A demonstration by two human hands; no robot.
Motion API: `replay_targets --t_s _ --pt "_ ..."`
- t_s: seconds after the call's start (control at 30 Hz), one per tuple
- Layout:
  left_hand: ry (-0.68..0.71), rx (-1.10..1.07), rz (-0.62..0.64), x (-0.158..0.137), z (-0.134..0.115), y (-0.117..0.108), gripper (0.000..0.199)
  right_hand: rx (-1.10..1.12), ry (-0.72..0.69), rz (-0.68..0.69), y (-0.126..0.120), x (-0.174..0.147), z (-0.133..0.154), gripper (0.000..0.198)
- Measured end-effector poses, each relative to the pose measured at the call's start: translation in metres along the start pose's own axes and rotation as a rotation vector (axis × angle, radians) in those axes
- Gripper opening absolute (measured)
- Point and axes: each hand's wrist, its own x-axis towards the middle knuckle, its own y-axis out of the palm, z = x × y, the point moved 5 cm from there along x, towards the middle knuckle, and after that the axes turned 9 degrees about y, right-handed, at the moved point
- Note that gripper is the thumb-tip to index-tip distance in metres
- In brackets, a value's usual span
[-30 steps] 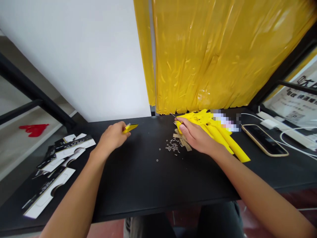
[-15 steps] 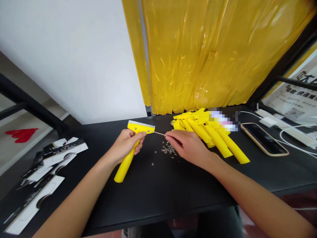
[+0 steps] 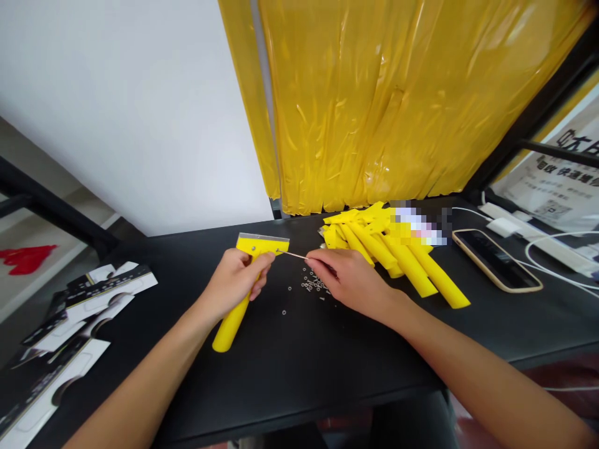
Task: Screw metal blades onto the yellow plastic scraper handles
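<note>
L hand (image 3: 236,277) clamped round scraper (image 3: 231,327); R hand (image 3: 355,280), pinching thin rod (image 3: 293,254), has come to R-end screw (image 3: 279,251); we're prob. on screw work.

The left forearm (image 3: 154,368) is slanting in from about 8 o'clock and the right forearm (image 3: 458,349) from 4, so they're basically making a wide V upside down. The left hand (image 3: 241,275) is curling into a pretty snug grip, thumb aiming at roughly 2 o'clock. The right hand (image 3: 350,275) is pinching with its fingertips toward 10 o'clock, back of the hand facing up. Both hands are staying bare and apart.
</note>
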Motion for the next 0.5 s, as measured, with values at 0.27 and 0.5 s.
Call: replay_targets --t_s 0.27,0.5 --pt "0.434 0.600 -0.239 -0.018 -0.028 0.002 0.034 1.300 0.672 0.785 0.027 -0.009 -0.010 0.026" --pt "0.612 0.591 -0.122 -0.019 -0.029 0.012 0.041 1.053 0.505 0.655 0.036 -0.007 -0.010 0.030"
